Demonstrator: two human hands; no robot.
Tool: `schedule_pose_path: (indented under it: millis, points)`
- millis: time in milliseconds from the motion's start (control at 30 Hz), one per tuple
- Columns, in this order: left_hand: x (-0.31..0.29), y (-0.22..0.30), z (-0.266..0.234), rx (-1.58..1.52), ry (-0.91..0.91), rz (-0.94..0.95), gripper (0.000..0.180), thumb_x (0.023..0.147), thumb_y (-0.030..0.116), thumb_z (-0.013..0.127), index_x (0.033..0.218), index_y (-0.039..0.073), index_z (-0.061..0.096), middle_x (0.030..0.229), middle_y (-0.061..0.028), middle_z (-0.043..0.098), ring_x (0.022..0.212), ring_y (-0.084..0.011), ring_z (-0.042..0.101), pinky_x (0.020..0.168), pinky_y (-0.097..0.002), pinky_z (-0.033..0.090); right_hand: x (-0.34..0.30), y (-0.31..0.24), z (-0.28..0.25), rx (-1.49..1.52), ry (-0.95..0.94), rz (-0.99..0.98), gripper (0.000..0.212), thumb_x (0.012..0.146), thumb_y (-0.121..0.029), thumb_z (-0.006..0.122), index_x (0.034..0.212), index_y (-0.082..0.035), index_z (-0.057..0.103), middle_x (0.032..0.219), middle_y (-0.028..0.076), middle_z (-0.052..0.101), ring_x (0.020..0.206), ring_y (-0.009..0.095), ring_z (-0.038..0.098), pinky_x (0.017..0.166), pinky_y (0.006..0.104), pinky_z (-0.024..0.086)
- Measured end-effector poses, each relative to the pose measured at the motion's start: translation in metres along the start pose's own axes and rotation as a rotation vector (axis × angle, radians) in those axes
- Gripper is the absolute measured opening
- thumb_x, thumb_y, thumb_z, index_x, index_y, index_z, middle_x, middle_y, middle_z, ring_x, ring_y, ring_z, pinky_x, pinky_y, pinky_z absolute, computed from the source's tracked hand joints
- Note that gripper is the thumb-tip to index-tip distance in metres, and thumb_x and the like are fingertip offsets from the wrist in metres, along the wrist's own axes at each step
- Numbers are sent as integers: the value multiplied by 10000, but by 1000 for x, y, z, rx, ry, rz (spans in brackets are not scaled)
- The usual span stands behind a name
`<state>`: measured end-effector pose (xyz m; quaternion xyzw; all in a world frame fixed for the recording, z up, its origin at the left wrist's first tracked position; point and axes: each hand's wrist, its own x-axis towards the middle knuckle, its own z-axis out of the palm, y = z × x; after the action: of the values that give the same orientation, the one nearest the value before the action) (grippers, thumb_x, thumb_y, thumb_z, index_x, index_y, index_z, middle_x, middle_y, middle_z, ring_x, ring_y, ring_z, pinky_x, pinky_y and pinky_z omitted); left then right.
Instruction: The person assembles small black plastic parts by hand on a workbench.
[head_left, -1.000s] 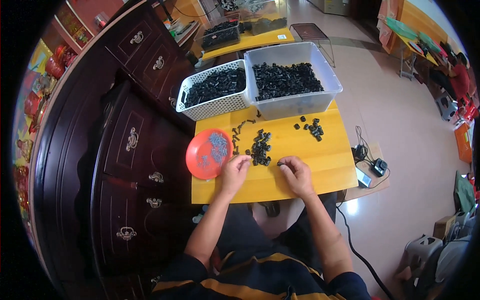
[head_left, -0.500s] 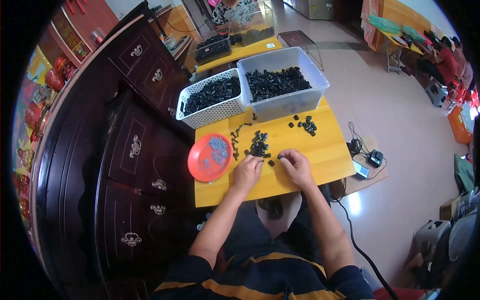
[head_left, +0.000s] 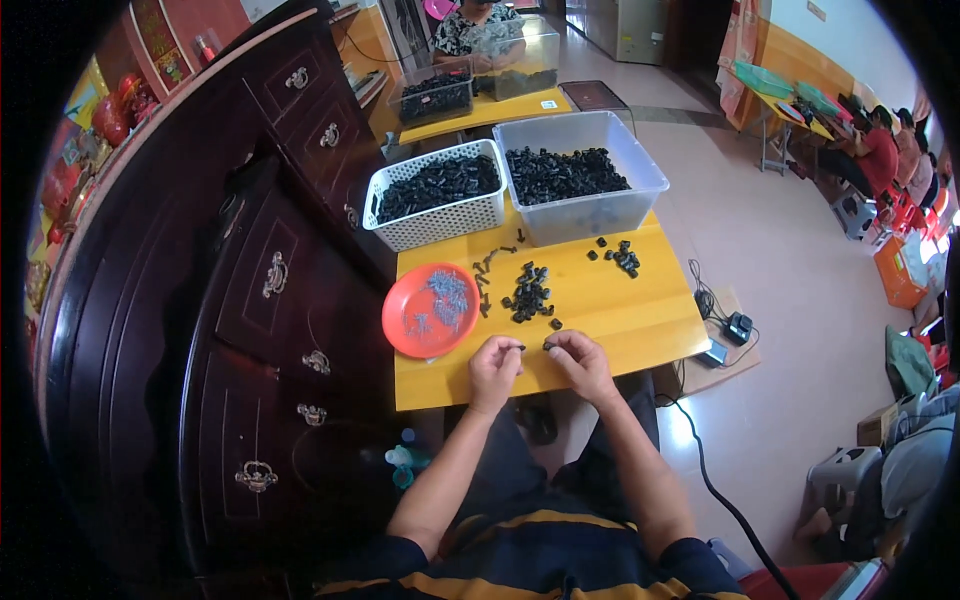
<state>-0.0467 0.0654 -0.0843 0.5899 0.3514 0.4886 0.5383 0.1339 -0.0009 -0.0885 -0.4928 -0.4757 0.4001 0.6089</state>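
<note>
My left hand [head_left: 494, 373] is closed in a pinch on a small dark plastic piece [head_left: 520, 347] near the table's front edge. Facing it across a narrow gap, my right hand [head_left: 583, 366] pinches a small black plastic part [head_left: 548, 346]. Fingers partly cover both pieces, so their exact shape is hidden. Just beyond the hands lie a single black part [head_left: 556, 324] and a loose pile of black parts [head_left: 527, 293]. Left of the pile, a red plate [head_left: 396, 322] carries many small silvery metal pieces. Thin dark pieces [head_left: 484, 280] are strewn between plate and pile.
A white perforated basket [head_left: 440, 232] and a translucent bin [head_left: 590, 222], both full of black parts, stand at the yellow table's [head_left: 640, 320] back. A small black cluster [head_left: 626, 259] lies right. A dark cabinet [head_left: 250, 330] borders the left. Another person [head_left: 470, 35] sits beyond.
Both hands have drawn back toward the table's front edge and come closer together, each still pinching its small piece. The whole view has shifted slightly.
</note>
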Motion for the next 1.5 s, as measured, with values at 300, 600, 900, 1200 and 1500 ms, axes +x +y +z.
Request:
schedule_pose_path:
  millis: [300,600,900,1200,1500]
  points:
    - [9,10,11,-211,-164,-203,96,992,59,631,1056,12,684,900,-30,707,666,-54,602,636,-207,502,5,-6,-10,146,-16,58,149,1010,-73,661,1146,-13,648,988,-18,669,917,59,614,831,226,499]
    - [13,-3,8,-194,-254,-201,138,1005,54,628,1113,-6,688,898,-11,700,677,-39,587,642,-191,497,3,-6,-10,92,-78,77,114,996,-70,676,1094,-11,671,972,-16,677,913,68,621,843,238,513]
    - [8,-6,7,-138,-241,-169,110,984,-13,642,1082,-5,692,895,-10,701,774,-60,660,718,-213,551,5,-2,-13,-3,-91,85,87,968,-61,708,1038,-9,704,967,23,710,904,93,655,836,265,540]
    - [16,13,5,191,-319,-92,43,953,-1,681,986,-9,708,833,-18,719,729,-68,663,668,-226,543,5,-1,-13,-226,-70,-57,91,897,-45,753,971,-9,716,897,68,696,824,115,653,763,275,529]
    - [22,22,20,232,-269,-12,83,939,6,685,995,-2,745,845,-23,727,721,-79,656,667,-247,534,7,2,-6,64,4,37,127,945,-90,741,1031,-11,691,880,-12,695,809,57,630,746,236,524]
